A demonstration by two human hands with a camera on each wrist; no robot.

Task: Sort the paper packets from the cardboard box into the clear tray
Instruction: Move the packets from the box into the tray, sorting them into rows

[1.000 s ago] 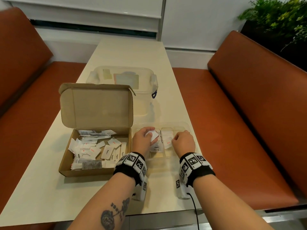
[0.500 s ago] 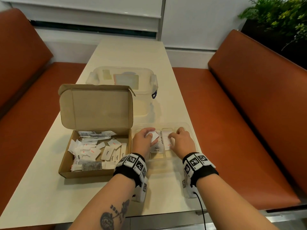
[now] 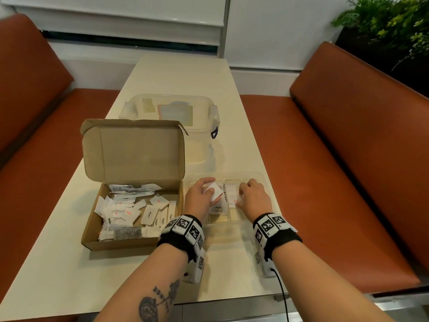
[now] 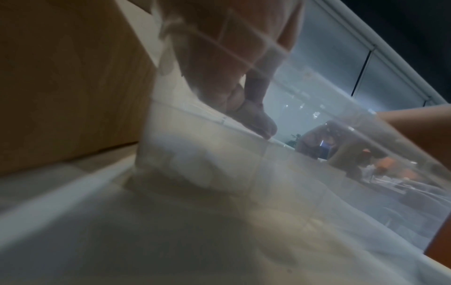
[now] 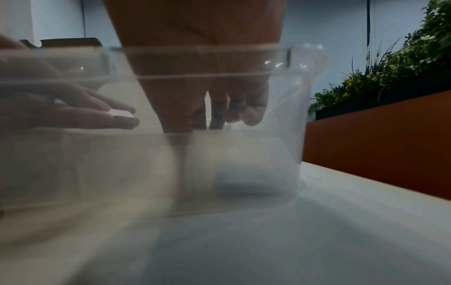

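Note:
The open cardboard box (image 3: 130, 244) on the left holds several white paper packets (image 3: 130, 210). Right beside it stands the clear tray (image 3: 262, 176), with packets (image 3: 232, 196) stacked in its compartments. My left hand (image 3: 204, 194) hovers over the tray's left part and pinches a few white packets (image 3: 214, 189); these packets (image 5: 120, 113) also show in the right wrist view. My right hand (image 3: 246, 191) reaches into the tray's right part, its straight fingers (image 5: 219, 108) touching the packet stack. Both wrist views look through the blurred tray wall (image 4: 219, 154).
A clear lidded container (image 3: 171, 108) stands behind the box on the cream table (image 3: 69, 263). Orange benches (image 3: 336, 159) run along both sides, and a plant (image 3: 390, 24) stands at the back right. A black cable (image 3: 282, 291) hangs from my right wrist.
My right hand has uncurled from a fist and spread its fingers forward over the packet stack in the tray. My left hand has kept its packets and barely moved.

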